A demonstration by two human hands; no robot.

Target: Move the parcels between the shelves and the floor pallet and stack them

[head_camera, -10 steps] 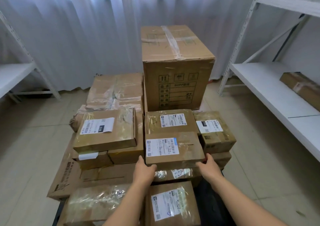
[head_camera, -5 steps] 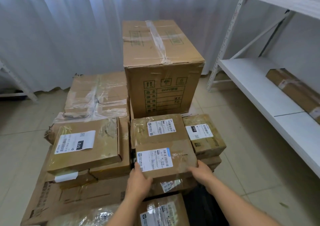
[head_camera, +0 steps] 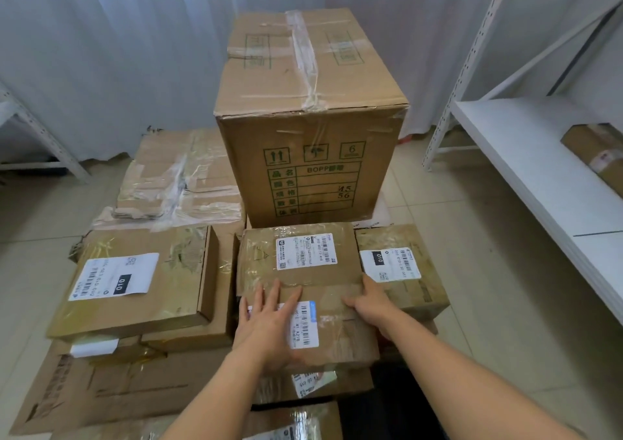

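The small parcel (head_camera: 323, 325) sits on top of the stack on the floor, just in front of a labelled parcel (head_camera: 300, 254) and the tall carton (head_camera: 310, 116) behind it. The left hand (head_camera: 269, 318) lies flat on its top, fingers straight, partly covering the white label (head_camera: 305, 325). The right hand (head_camera: 371, 304) grips the parcel's far right corner, fingers curled over the edge. A flat box (head_camera: 135, 281) lies to the left, another parcel (head_camera: 401, 267) to the right. A white shelf (head_camera: 526, 170) stands on the right.
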